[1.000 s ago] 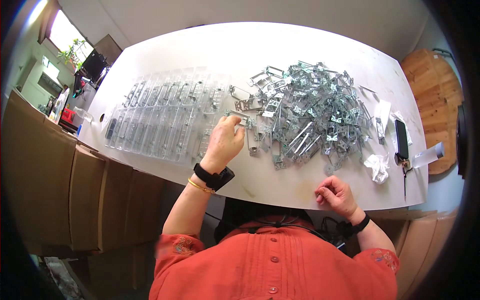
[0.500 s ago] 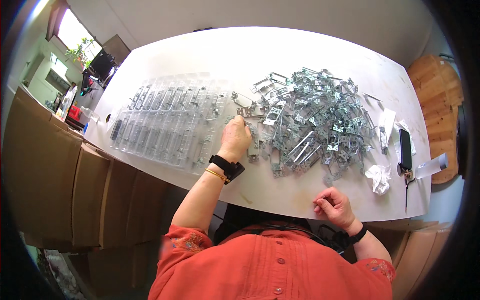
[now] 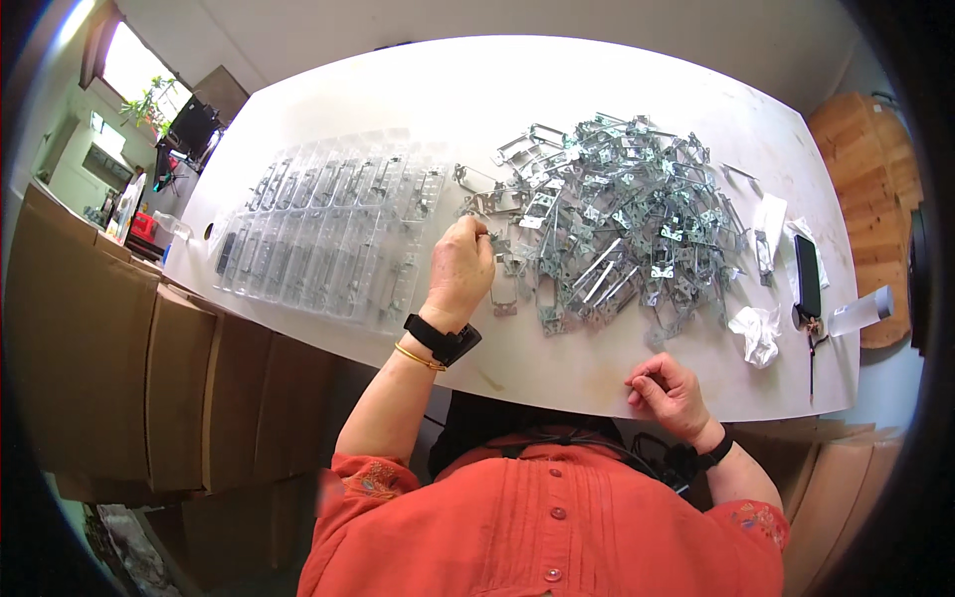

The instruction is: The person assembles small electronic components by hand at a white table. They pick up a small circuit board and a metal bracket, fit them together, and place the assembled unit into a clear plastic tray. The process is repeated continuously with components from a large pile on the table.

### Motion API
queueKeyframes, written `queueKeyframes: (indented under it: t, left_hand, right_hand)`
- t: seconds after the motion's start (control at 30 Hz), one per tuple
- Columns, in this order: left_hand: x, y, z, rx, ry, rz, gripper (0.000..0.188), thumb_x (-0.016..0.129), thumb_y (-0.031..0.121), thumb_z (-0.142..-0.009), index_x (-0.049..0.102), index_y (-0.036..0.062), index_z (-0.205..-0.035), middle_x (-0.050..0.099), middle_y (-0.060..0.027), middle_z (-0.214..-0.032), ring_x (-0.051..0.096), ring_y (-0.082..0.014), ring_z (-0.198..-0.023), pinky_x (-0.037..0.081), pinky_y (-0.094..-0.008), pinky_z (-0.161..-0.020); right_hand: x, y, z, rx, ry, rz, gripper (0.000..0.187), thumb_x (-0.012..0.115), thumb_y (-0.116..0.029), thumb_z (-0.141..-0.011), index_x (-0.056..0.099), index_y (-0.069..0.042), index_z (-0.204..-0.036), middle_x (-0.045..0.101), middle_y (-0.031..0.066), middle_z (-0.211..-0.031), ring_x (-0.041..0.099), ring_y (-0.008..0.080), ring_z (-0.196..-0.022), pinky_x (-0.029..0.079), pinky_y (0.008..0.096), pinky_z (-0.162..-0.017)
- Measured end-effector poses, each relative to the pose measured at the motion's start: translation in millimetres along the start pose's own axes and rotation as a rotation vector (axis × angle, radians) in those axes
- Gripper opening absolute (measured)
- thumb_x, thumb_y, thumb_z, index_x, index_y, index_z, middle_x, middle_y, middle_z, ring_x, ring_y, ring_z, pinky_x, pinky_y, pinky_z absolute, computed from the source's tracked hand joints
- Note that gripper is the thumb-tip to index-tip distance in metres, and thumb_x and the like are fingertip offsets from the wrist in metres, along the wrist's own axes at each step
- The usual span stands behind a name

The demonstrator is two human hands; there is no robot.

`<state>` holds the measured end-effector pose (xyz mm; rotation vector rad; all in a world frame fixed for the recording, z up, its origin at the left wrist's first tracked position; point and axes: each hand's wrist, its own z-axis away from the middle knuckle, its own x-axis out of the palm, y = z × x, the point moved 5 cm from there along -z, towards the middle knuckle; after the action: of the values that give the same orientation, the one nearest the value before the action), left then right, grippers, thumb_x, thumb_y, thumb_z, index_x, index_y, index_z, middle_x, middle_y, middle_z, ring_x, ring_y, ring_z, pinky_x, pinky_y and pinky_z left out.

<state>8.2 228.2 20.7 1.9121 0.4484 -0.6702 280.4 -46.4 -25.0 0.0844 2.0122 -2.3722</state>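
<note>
My left hand (image 3: pixel 462 267) is closed in a pinch at the left edge of a heap of thin metal brackets (image 3: pixel 627 224). Its fingertips are beside some loose brackets (image 3: pixel 504 289), and whatever they may hold is hidden behind the fingers. To the left of that hand lie clear plastic trays (image 3: pixel 328 231), their narrow slots filled with rows of metal brackets. My right hand (image 3: pixel 672 396) rests at the table's near edge, thumb pressed to curled fingers. Anything in that pinch is too small to make out.
Crumpled white tissue (image 3: pixel 756 333), a dark phone (image 3: pixel 806 279) and a translucent bottle (image 3: pixel 860 311) lie at the right of the white table (image 3: pixel 557 373). Cardboard boxes (image 3: pixel 85 338) stand at the left. A wooden board (image 3: pixel 865 199) is beyond the right edge.
The table and its contents sit slightly higher in the view. My left hand has shifted a little, staying pinched beside the bracket heap. My right hand keeps its curled pose.
</note>
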Motion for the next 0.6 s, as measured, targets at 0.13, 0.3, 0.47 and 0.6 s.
queueKeyframes:
  t: [0.13, 0.3, 0.47, 0.6]
  left_hand:
    - [3.0, 2.8, 5.9, 0.150, 0.067, -0.024, 0.008, 0.065, 0.002, -0.099, 0.070, -0.0024, -0.103, 0.075, -0.0227, -0.097, 0.074, -0.0403, -0.089, 0.058, -0.0443, -0.081]
    - [13.6, 3.3, 6.5, 0.196, 0.020, -0.067, 0.009, 0.065, 0.003, -0.099, 0.066, 0.0003, -0.108, 0.073, -0.0221, -0.105, 0.070, -0.0439, -0.097, 0.057, -0.0496, -0.086]
    - [15.8, 3.8, 3.0, 0.193, -0.001, -0.090, 0.009, 0.064, 0.003, -0.101, 0.065, 0.0017, -0.110, 0.072, -0.0213, -0.107, 0.070, -0.0445, -0.100, 0.058, -0.0507, -0.087]
    - [10.6, 7.6, 3.3, 0.232, 0.076, -0.063, 0.011, 0.062, 0.002, -0.101, 0.067, 0.0018, -0.112, 0.073, -0.0210, -0.107, 0.071, -0.0441, -0.099, 0.058, -0.0495, -0.086]
  right_hand:
    - [1.6, -2.2, -0.6, -0.010, 0.009, 0.030, 0.005, 0.067, -0.009, -0.110, 0.066, -0.004, -0.110, 0.072, 0.0018, -0.088, 0.069, 0.0082, -0.076, 0.058, 0.0251, -0.068]
    - [0.9, 2.5, 0.2, -0.007, 0.029, 0.036, 0.005, 0.068, -0.009, -0.110, 0.066, -0.004, -0.110, 0.072, 0.0018, -0.088, 0.070, 0.0082, -0.077, 0.058, 0.0251, -0.068]
    - [2.7, 1.2, -1.6, -0.032, 0.032, 0.016, 0.006, 0.068, -0.010, -0.110, 0.066, -0.004, -0.110, 0.073, 0.0024, -0.087, 0.071, 0.0081, -0.077, 0.059, 0.0254, -0.068]
    - [1.0, 5.9, -1.4, -0.026, 0.035, 0.040, 0.006, 0.068, -0.009, -0.109, 0.066, -0.004, -0.110, 0.073, 0.0024, -0.086, 0.071, 0.0079, -0.077, 0.059, 0.0255, -0.068]
